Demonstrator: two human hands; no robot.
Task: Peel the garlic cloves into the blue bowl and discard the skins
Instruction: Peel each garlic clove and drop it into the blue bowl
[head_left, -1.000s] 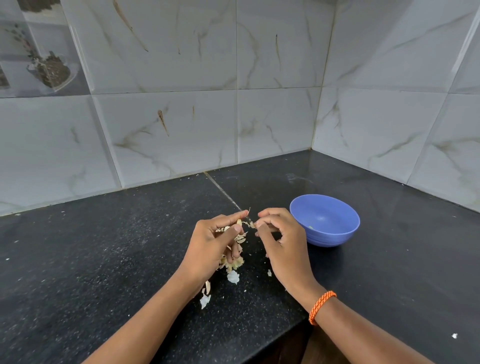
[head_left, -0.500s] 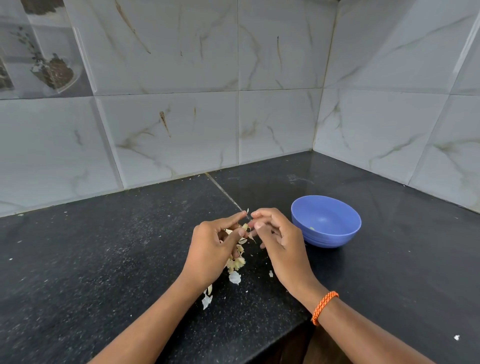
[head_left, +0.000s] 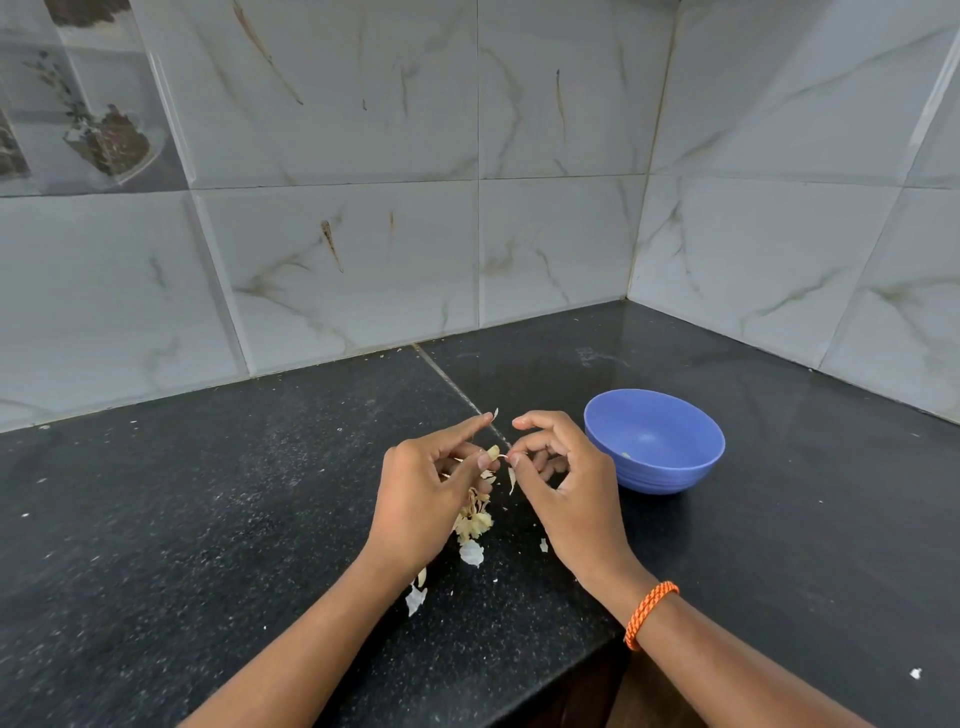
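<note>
My left hand (head_left: 423, 488) holds a small garlic clove (head_left: 492, 451) between thumb and curled fingers, its forefinger stretched out above. My right hand (head_left: 563, 483) pinches a thin strip of skin (head_left: 512, 478) right beside the clove, thumb and forefinger nearly touching the left thumb. Both hands hover just above the black counter. Under my left hand lies a heap of garlic pieces and papery skins (head_left: 474, 522). The blue bowl (head_left: 655, 441) stands upright to the right of my right hand, with a small pale piece inside it.
Loose skin flakes (head_left: 415, 598) lie on the black granite counter (head_left: 208, 519) near my left wrist. A white speck (head_left: 916, 673) lies at the far right. Marble-tiled walls meet in a corner behind the bowl. The counter's front edge runs below my wrists.
My hands have drawn slightly apart and a strip of skin now hangs from my right fingers. The bowl has not moved.
</note>
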